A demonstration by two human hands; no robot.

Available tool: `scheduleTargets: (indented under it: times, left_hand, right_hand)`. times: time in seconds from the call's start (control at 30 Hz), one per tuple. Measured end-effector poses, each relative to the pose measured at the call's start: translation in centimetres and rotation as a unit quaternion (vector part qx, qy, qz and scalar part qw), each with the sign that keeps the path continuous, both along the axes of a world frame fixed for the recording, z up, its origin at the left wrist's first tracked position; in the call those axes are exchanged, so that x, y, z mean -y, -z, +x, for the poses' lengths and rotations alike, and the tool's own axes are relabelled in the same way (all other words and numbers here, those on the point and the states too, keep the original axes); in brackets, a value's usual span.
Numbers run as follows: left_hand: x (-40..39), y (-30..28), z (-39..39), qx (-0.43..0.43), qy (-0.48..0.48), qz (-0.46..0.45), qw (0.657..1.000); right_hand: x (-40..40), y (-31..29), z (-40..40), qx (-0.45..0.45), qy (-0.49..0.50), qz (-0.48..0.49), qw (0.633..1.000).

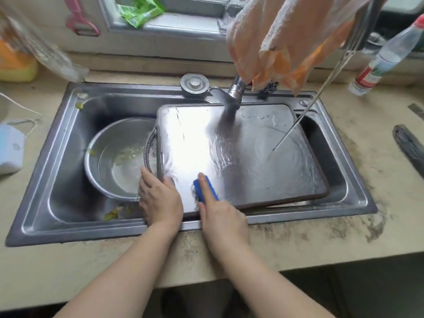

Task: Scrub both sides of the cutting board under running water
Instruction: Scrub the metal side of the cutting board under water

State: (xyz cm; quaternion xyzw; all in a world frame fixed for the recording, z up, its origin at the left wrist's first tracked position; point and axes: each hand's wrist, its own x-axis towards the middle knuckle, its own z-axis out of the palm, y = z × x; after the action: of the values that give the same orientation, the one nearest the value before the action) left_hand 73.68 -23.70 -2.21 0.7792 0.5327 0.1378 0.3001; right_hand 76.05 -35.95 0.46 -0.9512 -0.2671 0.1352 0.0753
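A shiny metal cutting board (263,157) with a dark rim lies flat across the right half of the sink (57,157). Water streams from the faucet (234,90) onto its far middle and spreads over the surface. My left hand (160,198) grips the board's near left corner, fingers over the edge beside its handle loop. My right hand (222,216) holds a blue scrubber (206,188) and presses it on the board's near edge, one finger stretched along its top.
A steel bowl (114,161) with water and green scraps sits in the sink's left part, partly under the board. Orange cloths (282,42) hang above the faucet. A thin metal rod (305,115) slants over the board. A bottle (387,56) stands at the right, a knife handle (408,145) lies on the counter.
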Motion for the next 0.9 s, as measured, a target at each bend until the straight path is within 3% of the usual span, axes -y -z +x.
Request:
scheduleTargets:
  times: [0.07, 0.17, 0.27, 0.4, 0.57, 0.67, 0.8, 0.9]
  left_hand:
    - [0.4, -0.4, 0.0, -0.038, 0.064, 0.094, 0.993]
    - [1.0, -0.3, -0.2, -0.086, 0.230, 0.201, 0.948]
    - [1.4, 0.1, -0.3, -0.122, 0.310, 0.205, 0.920]
    - [1.7, 0.4, 0.0, -0.142, 0.327, 0.210, 0.910]
    - [1.6, -0.2, 0.0, -0.123, 0.333, 0.185, 0.916]
    - [1.5, -0.3, -0.2, -0.105, 0.333, 0.193, 0.917]
    - [1.6, -0.2, -0.3, -0.105, 0.331, 0.193, 0.918]
    - [1.8, -0.2, -0.2, -0.111, 0.328, 0.194, 0.918]
  right_hand:
    - [-0.7, -0.1, -0.8, -0.013, -0.029, 0.016, 0.999]
    - [2.8, -0.3, 1.0, 0.036, -0.036, 0.011, 0.999]
    - [8.2, -1.1, 4.8, 0.029, 0.073, -0.014, 0.997]
    - [9.4, -1.8, 6.2, 0.017, 0.204, -0.005, 0.979]
    - [1.6, -0.2, -0.5, -0.011, 0.037, 0.006, 0.999]
    - [3.2, -0.3, 1.8, -0.001, 0.017, 0.005, 1.000]
    - [12.2, -1.9, 9.0, 0.003, 0.174, -0.054, 0.983]
    - [13.1, -2.6, 10.1, 0.002, 0.252, -0.054, 0.966]
